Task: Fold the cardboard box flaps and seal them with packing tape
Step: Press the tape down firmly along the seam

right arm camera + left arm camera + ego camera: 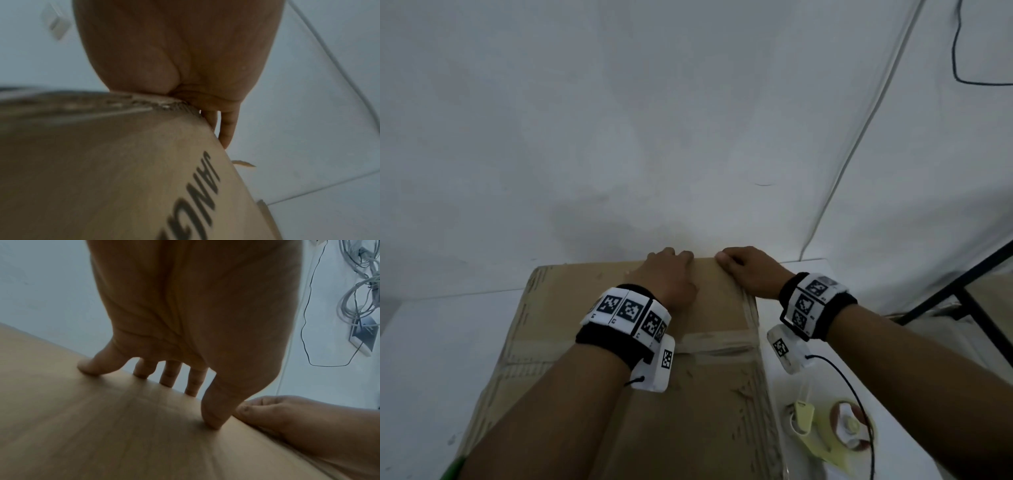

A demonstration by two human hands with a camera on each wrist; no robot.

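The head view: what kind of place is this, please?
Probably a simple indoor packing or workshop corner: a cardboard box lies on a white table against a bare white wall, a tape dispenser beside it, loose cables hanging.

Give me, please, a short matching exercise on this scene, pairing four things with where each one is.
Things:
1. left hand
2. right hand
3. tape dispenser
4. cardboard box

Places:
A. on the white table, to the right of the box
B. at the box's far right corner
C. under both hands
D. on the box top at its far edge, fingers over it

Pairs: 1-D, 2-B, 3-A, 4-C
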